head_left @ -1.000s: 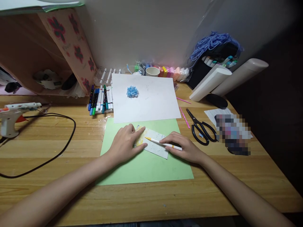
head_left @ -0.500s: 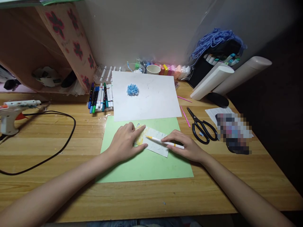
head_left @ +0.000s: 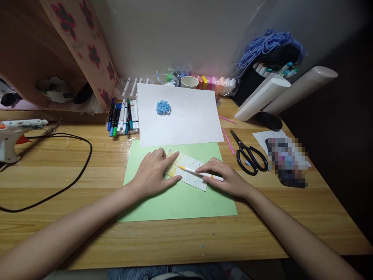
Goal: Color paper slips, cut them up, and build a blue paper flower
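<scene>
My right hand (head_left: 225, 177) pinches a white marker (head_left: 190, 170) with a yellow tip. The tip meets a small white strip of paper (head_left: 190, 177), whose left end carries yellow strokes. My left hand (head_left: 154, 171) presses that strip down from its left end, thumb and forefinger spread and laid flat on it. Beneath both lies a light green sheet (head_left: 175, 206). A larger white sheet (head_left: 192, 124) lies behind, overlapping the green one, with a heap of blue paper shreds (head_left: 163, 107) on it.
Black-handled scissors (head_left: 247, 155) and two pink sticks (head_left: 228, 140) lie to the right. Several markers (head_left: 121, 116) sit at the back left. A glue gun (head_left: 17, 136) with a black cord rests far left. White paper rolls (head_left: 264, 98) and a paper cup (head_left: 189, 82) stand behind.
The marker's tip has shifted slightly left on the strip, and my right hand with it. My left hand stays in place on the strip. The whole view has moved a little.
</scene>
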`<state>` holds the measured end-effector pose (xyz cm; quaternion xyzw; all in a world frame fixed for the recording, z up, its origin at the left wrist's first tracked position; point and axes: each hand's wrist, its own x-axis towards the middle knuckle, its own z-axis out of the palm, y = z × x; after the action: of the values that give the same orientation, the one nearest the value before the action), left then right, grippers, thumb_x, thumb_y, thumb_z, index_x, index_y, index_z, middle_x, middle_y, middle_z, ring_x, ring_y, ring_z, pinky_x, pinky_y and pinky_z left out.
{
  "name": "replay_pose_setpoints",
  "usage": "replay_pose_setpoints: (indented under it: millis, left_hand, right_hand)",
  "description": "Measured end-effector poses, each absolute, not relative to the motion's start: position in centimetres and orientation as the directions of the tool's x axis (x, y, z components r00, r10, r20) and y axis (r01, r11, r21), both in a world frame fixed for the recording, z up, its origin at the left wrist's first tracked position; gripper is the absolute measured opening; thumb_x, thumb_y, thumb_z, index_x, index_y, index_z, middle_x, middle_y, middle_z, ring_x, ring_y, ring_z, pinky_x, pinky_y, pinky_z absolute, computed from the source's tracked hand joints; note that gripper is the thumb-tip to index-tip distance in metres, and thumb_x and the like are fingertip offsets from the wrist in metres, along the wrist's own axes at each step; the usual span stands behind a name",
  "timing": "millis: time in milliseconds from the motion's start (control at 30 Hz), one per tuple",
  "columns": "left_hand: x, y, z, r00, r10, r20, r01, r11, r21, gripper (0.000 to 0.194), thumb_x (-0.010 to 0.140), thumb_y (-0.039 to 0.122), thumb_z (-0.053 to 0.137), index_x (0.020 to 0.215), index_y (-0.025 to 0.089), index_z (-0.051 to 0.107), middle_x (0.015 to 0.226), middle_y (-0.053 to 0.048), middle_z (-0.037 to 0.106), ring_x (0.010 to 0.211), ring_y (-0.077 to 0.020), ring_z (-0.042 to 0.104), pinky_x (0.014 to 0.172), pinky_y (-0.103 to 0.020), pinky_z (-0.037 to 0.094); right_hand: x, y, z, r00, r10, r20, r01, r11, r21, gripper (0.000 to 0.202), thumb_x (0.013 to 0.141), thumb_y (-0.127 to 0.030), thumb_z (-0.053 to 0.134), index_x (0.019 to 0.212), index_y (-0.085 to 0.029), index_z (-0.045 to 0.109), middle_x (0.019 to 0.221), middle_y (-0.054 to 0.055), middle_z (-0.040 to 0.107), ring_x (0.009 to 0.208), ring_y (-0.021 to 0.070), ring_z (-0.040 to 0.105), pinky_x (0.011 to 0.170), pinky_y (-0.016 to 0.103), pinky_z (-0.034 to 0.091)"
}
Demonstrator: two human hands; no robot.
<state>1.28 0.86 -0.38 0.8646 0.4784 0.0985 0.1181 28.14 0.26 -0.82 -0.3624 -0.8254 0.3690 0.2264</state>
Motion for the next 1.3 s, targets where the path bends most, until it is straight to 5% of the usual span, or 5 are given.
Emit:
replay_pose_setpoints:
  millis: [300,700,967,1300]
  left_hand:
    - [1.2,0.8,-0.4,0.522,0.851,0.056,0.803,-0.512,0.303,0.068,0.080,0.062,0.050,0.137,0.025,0.044,0.094,-0.007,0.048,0.083,-0.0230,0.048,0.072,-0.035,0.038]
    - [1.3,0.9,-0.3,0.529,0.847,0.057,0.801,-0.520,0.296,0.068,0.081,0.062,0.050,0.138,0.025,0.043,0.095,-0.007,0.049,0.085,-0.0229,0.047,0.072,-0.035,0.039]
    - [1.2,0.9,-0.4,0.527,0.848,0.049,0.807,-0.518,0.282,0.069,0.080,0.064,0.048,0.137,0.025,0.043,0.095,-0.007,0.048,0.083,-0.0226,0.047,0.071,-0.035,0.038]
    - [1.3,0.9,-0.3,0.534,0.843,0.067,0.800,-0.529,0.283,0.068,0.081,0.062,0.050,0.137,0.025,0.043,0.095,-0.007,0.049,0.085,-0.0229,0.048,0.072,-0.035,0.038]
  right_hand:
    - [28.5,0.4,-0.8,-0.705,0.701,0.111,0.361,0.490,-0.793,0.024,0.088,-0.019,0.057,0.111,-0.023,0.063,0.098,0.005,0.069,0.093,0.0176,0.058,0.079,0.031,0.047]
    - [29.7,1.1,-1.0,-0.510,0.849,0.135,0.520,0.430,-0.738,0.021,0.089,-0.022,0.056,0.109,-0.024,0.061,0.102,0.005,0.066,0.095,0.0186,0.059,0.082,0.034,0.046]
    - [29.1,0.5,-0.4,-0.713,0.688,0.134,0.346,0.511,-0.787,0.022,0.088,-0.020,0.057,0.109,-0.023,0.063,0.094,0.006,0.069,0.089,0.0178,0.058,0.077,0.031,0.048]
    - [30.3,1.4,-0.9,-0.500,0.850,0.165,0.525,0.449,-0.723,0.020,0.087,-0.023,0.057,0.106,-0.024,0.064,0.097,0.005,0.068,0.089,0.0201,0.060,0.078,0.035,0.047]
